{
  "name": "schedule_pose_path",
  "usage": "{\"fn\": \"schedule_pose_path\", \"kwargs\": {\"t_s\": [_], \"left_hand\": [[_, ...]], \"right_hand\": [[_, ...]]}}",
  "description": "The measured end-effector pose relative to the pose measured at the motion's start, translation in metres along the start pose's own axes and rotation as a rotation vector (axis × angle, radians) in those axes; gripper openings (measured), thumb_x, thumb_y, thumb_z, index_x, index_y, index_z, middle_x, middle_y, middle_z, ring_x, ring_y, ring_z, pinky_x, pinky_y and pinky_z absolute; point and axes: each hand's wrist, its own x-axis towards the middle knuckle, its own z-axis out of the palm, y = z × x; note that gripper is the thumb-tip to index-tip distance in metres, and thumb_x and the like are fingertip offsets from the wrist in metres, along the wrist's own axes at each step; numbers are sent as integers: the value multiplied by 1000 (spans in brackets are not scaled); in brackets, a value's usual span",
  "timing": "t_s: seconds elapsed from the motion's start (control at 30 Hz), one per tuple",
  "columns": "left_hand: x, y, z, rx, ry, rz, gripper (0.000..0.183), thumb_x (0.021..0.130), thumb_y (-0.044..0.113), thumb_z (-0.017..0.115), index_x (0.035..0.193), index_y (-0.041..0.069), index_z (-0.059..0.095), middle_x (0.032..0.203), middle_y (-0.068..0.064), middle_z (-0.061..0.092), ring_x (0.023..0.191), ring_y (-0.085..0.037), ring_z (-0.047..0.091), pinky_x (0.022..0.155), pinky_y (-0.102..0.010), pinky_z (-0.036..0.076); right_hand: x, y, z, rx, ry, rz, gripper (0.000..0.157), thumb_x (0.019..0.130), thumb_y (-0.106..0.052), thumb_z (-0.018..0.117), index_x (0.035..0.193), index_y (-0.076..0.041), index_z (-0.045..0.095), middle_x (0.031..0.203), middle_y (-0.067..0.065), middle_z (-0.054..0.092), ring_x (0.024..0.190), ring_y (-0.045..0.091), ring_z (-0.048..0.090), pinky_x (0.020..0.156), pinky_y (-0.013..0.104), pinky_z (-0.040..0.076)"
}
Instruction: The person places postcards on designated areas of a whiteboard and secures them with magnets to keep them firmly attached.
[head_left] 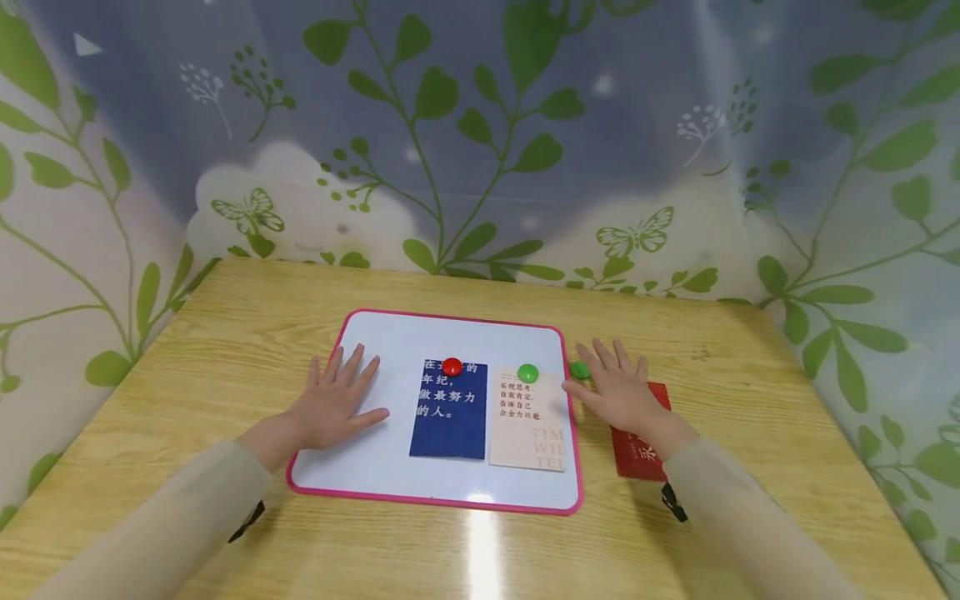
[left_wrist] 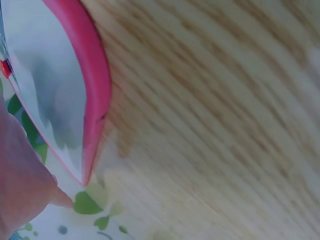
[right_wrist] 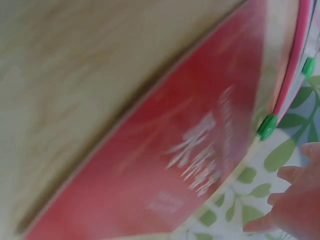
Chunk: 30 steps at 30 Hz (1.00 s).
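A pink-rimmed board (head_left: 420, 333) lay on a wooden table (head_left: 375, 550), with a green magnet (head_left: 578, 370) and a red card (head_left: 632, 457) to its right.

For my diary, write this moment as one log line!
left hand: open, over whiteboard; right hand: open, near red card; red magnet: on blue card

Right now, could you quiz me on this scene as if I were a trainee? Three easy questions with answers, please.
1. How many cards lie on the whiteboard?
2. Multiple choice: the round disc at the top of the blue card is (a) green, (b) red, (c) yellow.
3. True or false: the red card lies on the table, nearer the right hand than the left hand.

Key:
1. Two: the blue card and the cream card.
2. b, red.
3. True.
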Motion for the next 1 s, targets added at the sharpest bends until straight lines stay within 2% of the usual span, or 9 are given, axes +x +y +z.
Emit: {"fn": "schedule_pose_path", "kwargs": {"t_s": [0.23,0.4,0.67,0.8,1.0], "left_hand": [[2,-12,3,7,-11,-33,79,93,52,45,149,3,19,155,-26,6,140,-51,0,106,-71,-3],[1,-18,4,-13,-14,-52,80,93,52,45,149,1,18,154,-27,6,139,-51,0,105,-71,-5],[-4,-19,-1,-34,-15,-76,79,93,51,46,148,1,20,154,-29,7,139,-52,0,104,-72,-5],[-3,-18,0,-33,-17,-73,79,93,53,45,148,1,20,154,-28,6,139,-51,0,104,-72,-6],[-2,-18,3,-38,-6,-55,80,93,54,44,148,1,21,154,-27,7,140,-50,0,104,-71,-7]], "right_hand": [[-14,27,-4,-2,6,47,79,93,-55,44,150,-6,17,154,26,12,139,51,0,101,75,-4],[-28,47,-13,17,5,82,85,91,-58,45,148,-2,18,151,31,14,136,55,2,98,78,-2],[-40,84,-19,-14,-47,124,101,77,-61,62,145,1,23,146,35,17,131,61,6,93,81,6],[-41,93,-20,-29,-80,125,103,72,-60,68,143,1,27,144,36,18,130,62,8,93,81,8],[-39,95,-20,-22,-88,134,96,67,-58,73,136,-1,38,141,36,22,128,61,10,93,81,10]]}}
